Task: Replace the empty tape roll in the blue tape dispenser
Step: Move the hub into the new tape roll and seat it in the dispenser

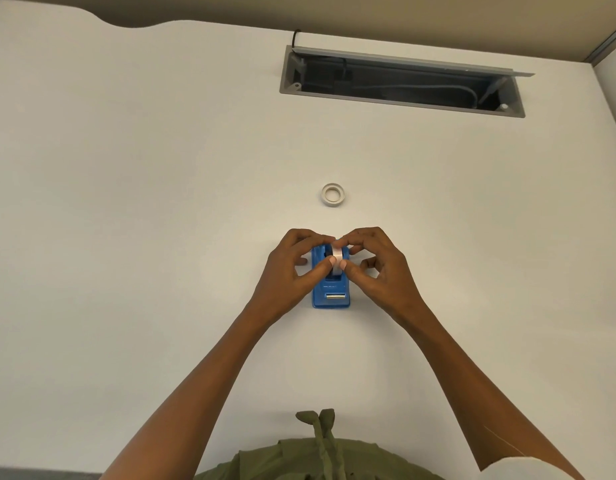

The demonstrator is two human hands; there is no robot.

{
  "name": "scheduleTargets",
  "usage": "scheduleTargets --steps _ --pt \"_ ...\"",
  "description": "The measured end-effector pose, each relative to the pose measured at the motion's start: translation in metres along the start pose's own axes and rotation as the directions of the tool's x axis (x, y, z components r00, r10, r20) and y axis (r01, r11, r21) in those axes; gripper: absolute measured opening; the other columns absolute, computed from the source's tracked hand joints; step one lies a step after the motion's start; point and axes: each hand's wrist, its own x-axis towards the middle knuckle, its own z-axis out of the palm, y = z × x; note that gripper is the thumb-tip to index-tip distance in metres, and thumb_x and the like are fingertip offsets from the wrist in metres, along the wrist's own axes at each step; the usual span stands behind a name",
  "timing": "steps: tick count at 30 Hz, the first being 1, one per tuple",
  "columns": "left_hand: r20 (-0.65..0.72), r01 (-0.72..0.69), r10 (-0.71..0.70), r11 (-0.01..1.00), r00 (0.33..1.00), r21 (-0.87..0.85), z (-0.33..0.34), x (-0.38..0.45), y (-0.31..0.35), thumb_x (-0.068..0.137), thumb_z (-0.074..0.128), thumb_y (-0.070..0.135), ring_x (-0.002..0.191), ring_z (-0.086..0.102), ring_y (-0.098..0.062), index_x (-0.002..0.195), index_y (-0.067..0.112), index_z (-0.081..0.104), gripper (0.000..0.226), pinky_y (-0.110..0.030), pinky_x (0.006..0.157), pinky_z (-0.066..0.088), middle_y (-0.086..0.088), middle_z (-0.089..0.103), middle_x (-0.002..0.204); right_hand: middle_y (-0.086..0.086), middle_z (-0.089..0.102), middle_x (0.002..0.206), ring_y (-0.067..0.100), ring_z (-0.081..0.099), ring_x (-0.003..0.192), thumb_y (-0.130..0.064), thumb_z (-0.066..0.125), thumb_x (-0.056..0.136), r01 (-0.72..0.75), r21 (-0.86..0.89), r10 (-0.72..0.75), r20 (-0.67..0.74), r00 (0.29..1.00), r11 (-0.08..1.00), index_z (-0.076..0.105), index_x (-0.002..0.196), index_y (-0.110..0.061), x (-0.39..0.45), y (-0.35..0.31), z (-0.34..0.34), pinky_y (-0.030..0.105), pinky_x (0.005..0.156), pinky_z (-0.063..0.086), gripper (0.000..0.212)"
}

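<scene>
The blue tape dispenser [331,292] stands on the white table in the middle of the head view, its cutter end toward me. A whitish tape roll [336,259] stands upright in the dispenser's cradle. My left hand [292,268] pinches the roll from the left with thumb and fingers. My right hand [372,265] pinches it from the right. The fingers hide most of the roll and the back of the dispenser. A second, thin white ring [333,194], a tape roll or bare core, lies flat on the table beyond the hands.
An open grey cable hatch [400,81] with cables inside is set into the table at the back right. The white table [161,202] spreads wide to both sides. My green garment [317,455] shows at the bottom edge.
</scene>
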Motion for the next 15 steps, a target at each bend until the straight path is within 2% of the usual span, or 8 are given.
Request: scheduleTargets --steps 5,9,12,15 --pt "0.003 -0.006 0.006 1.000 1.000 -0.011 0.0006 -0.0031 0.0001 0.081 0.061 0.039 0.104 0.052 0.004 0.117 0.042 0.051 0.038 -0.010 0.081 0.047 0.012 0.051 0.112 -0.011 0.053 0.106 0.001 0.056 0.091 -0.020 0.067 0.083 -0.033 0.010 0.033 0.020 0.999 0.999 0.060 0.104 -0.035 0.0012 0.0007 0.0001 0.022 0.066 0.051 0.028" --pt "-0.008 -0.010 0.010 0.998 1.000 -0.057 0.0008 -0.0039 0.0033 0.080 0.064 0.037 0.106 0.049 0.013 0.114 0.053 0.042 0.044 -0.005 0.081 0.045 0.025 0.049 0.114 -0.018 0.051 0.104 0.000 0.056 0.091 -0.020 0.065 0.084 -0.059 0.005 0.059 0.024 0.998 0.998 0.059 0.102 -0.042 0.0026 0.0011 0.0005 0.020 0.068 0.052 0.029" --pt "-0.022 -0.020 0.019 0.998 1.000 -0.064 0.0003 -0.0034 0.0043 0.080 0.063 0.036 0.102 0.050 0.013 0.104 0.052 0.046 0.034 -0.006 0.079 0.046 0.027 0.050 0.109 -0.017 0.051 0.102 -0.005 0.055 0.092 -0.020 0.064 0.085 -0.069 0.005 0.069 0.020 0.997 0.998 0.061 0.103 -0.037 0.0039 0.0022 0.0002 0.016 0.067 0.051 0.025" --pt "-0.004 -0.021 0.021 0.998 1.000 -0.059 -0.0004 -0.0022 0.0030 0.082 0.061 0.035 0.102 0.052 0.005 0.100 0.046 0.054 0.023 -0.011 0.079 0.049 0.021 0.052 0.106 -0.009 0.052 0.102 -0.005 0.055 0.090 -0.019 0.064 0.086 -0.073 0.009 0.073 0.022 0.997 0.997 0.062 0.102 -0.038 0.0050 0.0017 -0.0003 0.015 0.066 0.050 0.025"
